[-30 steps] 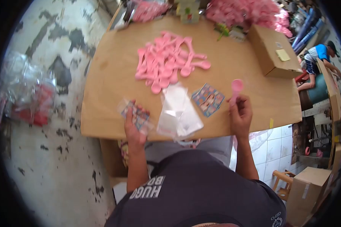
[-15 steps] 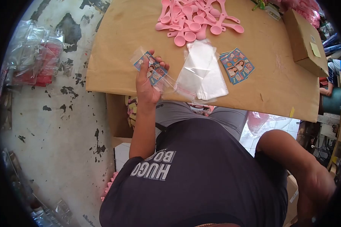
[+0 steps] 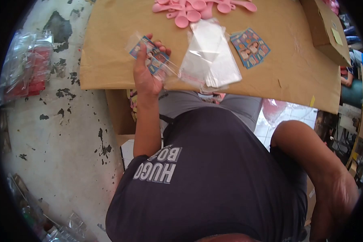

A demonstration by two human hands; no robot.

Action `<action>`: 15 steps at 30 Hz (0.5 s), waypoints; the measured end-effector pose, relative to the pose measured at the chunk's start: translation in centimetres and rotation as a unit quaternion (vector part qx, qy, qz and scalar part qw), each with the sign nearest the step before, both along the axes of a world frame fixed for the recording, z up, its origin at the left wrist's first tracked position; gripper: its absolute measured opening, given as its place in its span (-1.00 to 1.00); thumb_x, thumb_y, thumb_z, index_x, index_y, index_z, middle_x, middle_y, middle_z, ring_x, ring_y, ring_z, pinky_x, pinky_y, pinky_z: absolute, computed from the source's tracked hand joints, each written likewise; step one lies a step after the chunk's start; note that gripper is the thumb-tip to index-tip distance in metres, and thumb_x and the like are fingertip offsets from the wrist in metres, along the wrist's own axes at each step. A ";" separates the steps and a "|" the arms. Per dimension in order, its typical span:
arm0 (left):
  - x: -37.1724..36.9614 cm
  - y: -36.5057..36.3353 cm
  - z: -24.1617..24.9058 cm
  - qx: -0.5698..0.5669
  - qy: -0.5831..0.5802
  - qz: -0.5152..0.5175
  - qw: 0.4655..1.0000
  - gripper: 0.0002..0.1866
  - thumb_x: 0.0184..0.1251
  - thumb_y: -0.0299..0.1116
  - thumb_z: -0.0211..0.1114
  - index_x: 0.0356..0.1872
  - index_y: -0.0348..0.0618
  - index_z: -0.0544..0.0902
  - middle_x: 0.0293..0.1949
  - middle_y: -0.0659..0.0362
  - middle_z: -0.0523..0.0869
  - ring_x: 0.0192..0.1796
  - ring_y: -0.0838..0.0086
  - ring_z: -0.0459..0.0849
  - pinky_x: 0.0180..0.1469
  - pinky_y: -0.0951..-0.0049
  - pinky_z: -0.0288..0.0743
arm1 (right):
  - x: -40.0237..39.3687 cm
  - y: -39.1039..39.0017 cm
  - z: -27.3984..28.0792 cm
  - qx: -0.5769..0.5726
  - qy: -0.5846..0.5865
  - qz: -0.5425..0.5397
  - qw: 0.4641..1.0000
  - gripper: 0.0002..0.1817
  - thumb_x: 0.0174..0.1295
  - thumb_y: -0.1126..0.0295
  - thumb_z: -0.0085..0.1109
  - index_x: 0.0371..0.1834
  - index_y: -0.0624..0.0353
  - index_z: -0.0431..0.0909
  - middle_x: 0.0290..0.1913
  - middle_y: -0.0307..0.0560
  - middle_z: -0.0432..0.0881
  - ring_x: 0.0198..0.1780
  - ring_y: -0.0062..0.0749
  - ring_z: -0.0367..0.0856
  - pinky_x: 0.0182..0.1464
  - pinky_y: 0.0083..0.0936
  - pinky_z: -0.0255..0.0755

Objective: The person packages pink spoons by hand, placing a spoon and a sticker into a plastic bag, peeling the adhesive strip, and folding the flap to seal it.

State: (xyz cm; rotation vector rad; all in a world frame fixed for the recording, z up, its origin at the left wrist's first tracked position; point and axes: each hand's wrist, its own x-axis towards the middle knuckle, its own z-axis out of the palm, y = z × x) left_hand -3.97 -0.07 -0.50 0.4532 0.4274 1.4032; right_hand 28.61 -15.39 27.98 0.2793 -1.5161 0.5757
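My left hand is closed around a clear plastic bag with a printed card inside, held over the table's front edge. Thumb and fingers grip it from both sides. Just to the right lies a stack of clear plastic bags on the brown table. Beside the bags is a small pile of blue printed cards. Pink measuring spoons are heaped at the back, partly cut off by the frame's top. My right arm bends down at the right, and its hand is out of view.
An open cardboard box stands at the table's right end. Packs of plastic bags lie at the left on the worn grey surface. Another person's arm shows at the far right. Brown paper covers the table.
The view has tilted, so the table and its things sit higher in the picture. My left hand keeps hold of the bagged card. My right hand stays out of view.
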 end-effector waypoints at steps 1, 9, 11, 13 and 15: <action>0.1 0.0 0.0 -0.011 -0.001 -0.004 1.000 -0.56 0.69 -0.23 0.11 0.38 -0.29 0.41 -0.01 0.02 0.62 0.03 0.32 0.67 0.29 0.18 0.57 | 0.2 -0.1 0.0 -0.014 -0.006 -0.002 1.000 -0.91 0.43 0.60 0.08 -0.21 0.42 0.55 -0.18 0.02 0.53 0.02 -0.20 0.58 0.42 -0.14 0.55; 0.4 -0.1 0.4 0.013 0.003 0.000 1.000 -0.56 0.68 -0.23 0.15 0.37 -0.32 0.41 -0.02 0.03 0.62 0.00 0.33 0.65 0.30 0.17 0.57 | 0.7 -0.5 0.0 -0.068 -0.026 0.009 0.997 -0.91 0.43 0.60 0.08 -0.22 0.42 0.55 -0.18 0.01 0.53 0.01 -0.20 0.58 0.40 -0.15 0.56; 0.4 -0.2 0.5 0.012 0.002 -0.003 1.000 -0.56 0.67 -0.24 0.16 0.36 -0.32 0.42 -0.02 0.03 0.62 0.00 0.34 0.65 0.30 0.18 0.57 | 1.0 -0.6 -0.2 -0.073 -0.025 0.011 0.997 -0.91 0.43 0.60 0.08 -0.22 0.42 0.55 -0.18 0.01 0.53 0.01 -0.21 0.58 0.40 -0.15 0.56; 0.4 -0.2 0.6 0.006 -0.002 -0.001 1.000 -0.56 0.67 -0.25 0.16 0.36 -0.31 0.42 -0.03 0.04 0.62 0.00 0.34 0.65 0.29 0.18 0.57 | 1.1 -0.6 -0.4 -0.075 -0.022 0.016 0.997 -0.91 0.43 0.60 0.08 -0.22 0.42 0.55 -0.19 0.01 0.53 0.01 -0.21 0.58 0.40 -0.15 0.56; 0.3 -0.2 0.5 0.003 0.000 0.003 1.000 -0.57 0.67 -0.25 0.16 0.36 -0.31 0.42 -0.03 0.04 0.61 0.00 0.33 0.65 0.29 0.19 0.58 | 1.2 -0.6 -0.5 -0.079 -0.022 0.023 0.996 -0.91 0.43 0.60 0.08 -0.22 0.42 0.55 -0.19 0.01 0.53 0.00 -0.21 0.58 0.39 -0.15 0.56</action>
